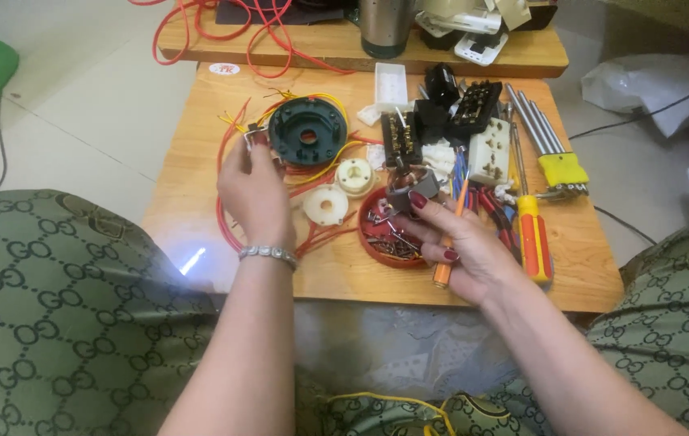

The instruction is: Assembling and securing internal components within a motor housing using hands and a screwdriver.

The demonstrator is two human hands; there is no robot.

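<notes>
A small grey metal part (411, 196) sits tilted above a red round dish. A slim orange-handled screwdriver (447, 242) slants at five o'clock of it, tip up. At nine o'clock, a dark green round housing (307, 130) lies flat, trailing red and yellow wires.

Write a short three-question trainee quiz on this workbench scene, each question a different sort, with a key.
1. True or false: the right hand holds an orange-handled screwdriver.
2. Multiple choice: what does the left hand touch? A) the yellow-handled tool; B) a small metal part at the edge of the dark green round motor housing; C) the steel cup.
3. Fill in: the small screws lie in a shallow round ____ dish beneath the right hand's fingertips.

Key: 1 true; 2 B; 3 red.
</notes>
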